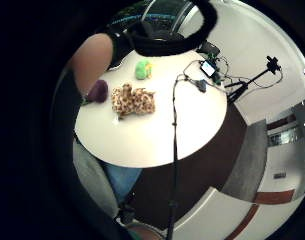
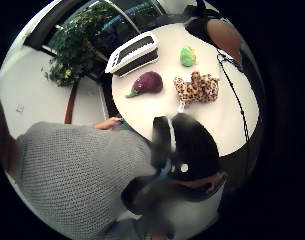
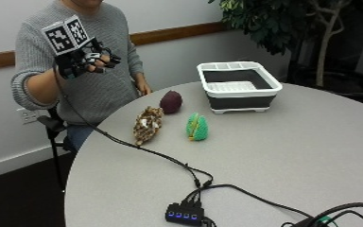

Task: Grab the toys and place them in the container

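Note:
Three plush toys lie on the round grey table (image 3: 282, 156) near the person: a purple eggplant (image 3: 171, 101), a leopard-spotted animal (image 3: 148, 124) and a green toy (image 3: 196, 126). Behind them stands a white and black container (image 3: 238, 86) with nothing in it. My gloved right hand (image 3: 84, 59) is raised at chest height, off the table's near edge and well above the toys, fingers relaxed and holding nothing. Both palm views look down on the toys from afar: eggplant (image 2: 148, 82), leopard (image 2: 197, 88), green toy (image 2: 187, 56), container (image 2: 133, 52), and leopard (image 1: 133, 100), green toy (image 1: 143, 69).
A black cable (image 3: 137, 146) runs from the glove across the table to a hub with blue lights (image 3: 183, 213). The person's bare left hand (image 3: 143, 87) rests at the table edge near the eggplant. A potted plant (image 3: 276, 23) stands behind the container.

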